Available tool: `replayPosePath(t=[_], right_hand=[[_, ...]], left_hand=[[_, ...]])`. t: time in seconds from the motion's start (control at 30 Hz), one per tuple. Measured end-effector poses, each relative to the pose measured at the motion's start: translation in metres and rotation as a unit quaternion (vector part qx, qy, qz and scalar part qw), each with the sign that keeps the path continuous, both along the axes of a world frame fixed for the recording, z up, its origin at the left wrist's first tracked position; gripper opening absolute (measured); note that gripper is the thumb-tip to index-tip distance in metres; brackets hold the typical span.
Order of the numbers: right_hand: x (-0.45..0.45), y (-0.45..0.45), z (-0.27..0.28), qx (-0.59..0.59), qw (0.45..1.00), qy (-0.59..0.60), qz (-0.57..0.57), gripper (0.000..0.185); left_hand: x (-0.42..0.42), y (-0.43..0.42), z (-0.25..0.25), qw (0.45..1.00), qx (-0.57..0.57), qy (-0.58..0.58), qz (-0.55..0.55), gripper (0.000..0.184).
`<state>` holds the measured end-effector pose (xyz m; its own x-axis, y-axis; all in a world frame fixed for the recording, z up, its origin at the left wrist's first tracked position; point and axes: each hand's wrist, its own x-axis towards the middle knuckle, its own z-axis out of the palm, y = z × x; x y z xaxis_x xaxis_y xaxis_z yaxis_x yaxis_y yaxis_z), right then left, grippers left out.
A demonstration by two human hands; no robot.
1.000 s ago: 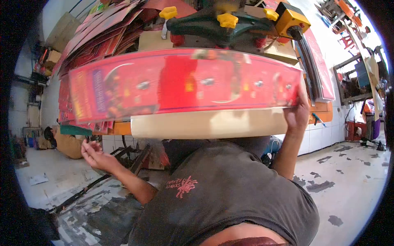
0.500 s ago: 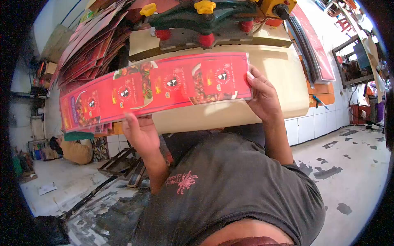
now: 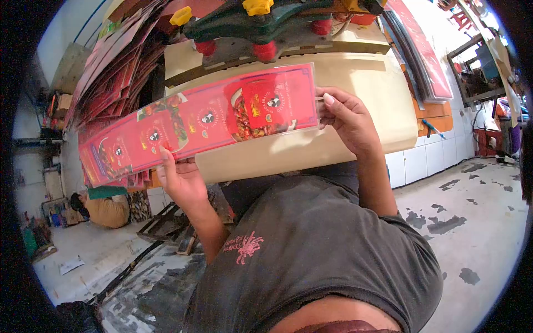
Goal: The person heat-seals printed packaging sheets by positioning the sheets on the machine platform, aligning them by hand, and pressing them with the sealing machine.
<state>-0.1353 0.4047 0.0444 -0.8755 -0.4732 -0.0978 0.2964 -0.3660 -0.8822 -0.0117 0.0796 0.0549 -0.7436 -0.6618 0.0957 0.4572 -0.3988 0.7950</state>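
A long red printed sheet (image 3: 214, 119) with food pictures and panda logos, glossy and clear-edged like plastic, is held up in front of me, its left end lower than its right. My left hand (image 3: 183, 180) grips its lower edge, thumb on the printed face and fingers behind. At the right end my right hand (image 3: 352, 119) pinches the clear margin between thumb and fingers. Beneath the sheet lies a cream-coloured work surface (image 3: 355, 83). Whether the sheet is one layer or more, I cannot tell.
Behind the surface stands a green machine part (image 3: 230, 25) with yellow knobs and red feet. Many red sheets (image 3: 119, 69) are piled at left; another stack (image 3: 419, 53) lies at right. A blue tool (image 3: 433, 129) rests on the orange edge. A person (image 3: 105, 210) crouches at lower left.
The sheet has shifted left and its right end has come nearer. My right hand has moved from the sheet's printed corner to its clear margin; my left thumb now lies further over the print.
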Motion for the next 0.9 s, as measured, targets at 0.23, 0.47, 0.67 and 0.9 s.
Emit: replayPosePath(t=[0.23,0.47,0.67,0.9], right_hand=[[0.003,0.004,0.004,0.072,0.997,0.024,-0.021,0.038],[0.015,0.0,0.001,0.207,0.97,0.098,-0.077,0.043],[0.002,0.011,-0.01,0.2,0.974,0.071,-0.074,0.031],[-0.004,0.013,-0.01,0.224,0.968,0.081,-0.074,0.03]], left_hand=[[0.004,-0.016,-0.016,0.999,-0.036,-0.031,-0.015,0.032],[0.012,-0.03,0.01,0.985,-0.143,-0.097,0.025,0.037],[-0.004,-0.027,0.026,0.981,-0.17,-0.07,-0.062,0.029],[-0.011,-0.03,0.032,0.97,-0.231,-0.07,-0.036,0.028]])
